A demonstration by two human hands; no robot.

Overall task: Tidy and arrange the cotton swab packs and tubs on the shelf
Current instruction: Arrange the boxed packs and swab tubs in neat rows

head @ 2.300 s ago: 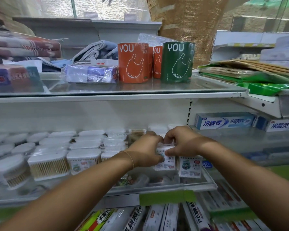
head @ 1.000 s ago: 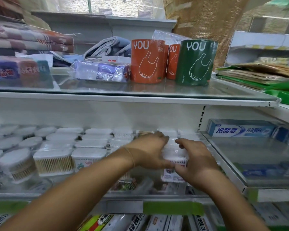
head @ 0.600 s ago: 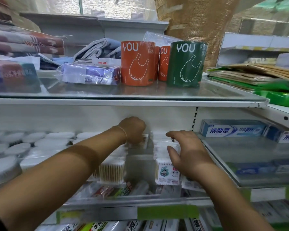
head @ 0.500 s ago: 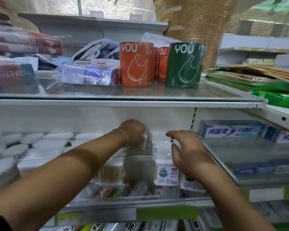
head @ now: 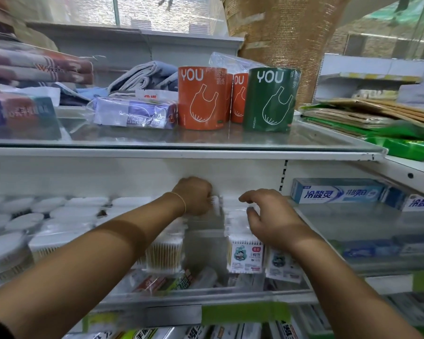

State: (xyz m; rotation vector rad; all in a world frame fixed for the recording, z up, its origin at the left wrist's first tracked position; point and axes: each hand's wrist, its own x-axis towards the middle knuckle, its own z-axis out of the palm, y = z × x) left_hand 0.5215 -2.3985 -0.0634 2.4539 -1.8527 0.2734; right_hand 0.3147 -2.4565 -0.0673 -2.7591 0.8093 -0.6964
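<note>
Both hands have left the labelled pack (head: pixel 245 256) they were squaring up together at the front of the glass shelf (head: pixel 206 293). The left hand (head: pixel 194 195) has gone deep to the back wall, and the right hand (head: pixel 267 214) has lifted over the row of packs (head: pixel 233 216) behind it.

That labelled pack stands upright at the front right of the shelf with its printed face outward, presumably so a shopper can read it, and the row runs straight back from it. Between this row and the wooden-stick pack (head: pixel 164 252) on the left lies a lane of bare glass. I take that lane for the slot being filled. The white-lidded tubs (head: pixel 22 220) stand in ranks across the left of the shelf.

The left hand is balled up against the rear swab pack (head: pixel 215 204), whose white tips poke out by the knuckles. It looks clamped on that pack, though the fingertips themselves are hidden. The right hand is half spread with its fingers bent and apart, and it holds nothing. It hangs over the tops of the row as if to steady it, but I cannot tell whether it touches.

Further out, a toothpaste box (head: pixel 338 192) lies on the next shelf to the right. An orange roll (head: pixel 202 96) and a green roll (head: pixel 271 99) stand on the shelf above.
</note>
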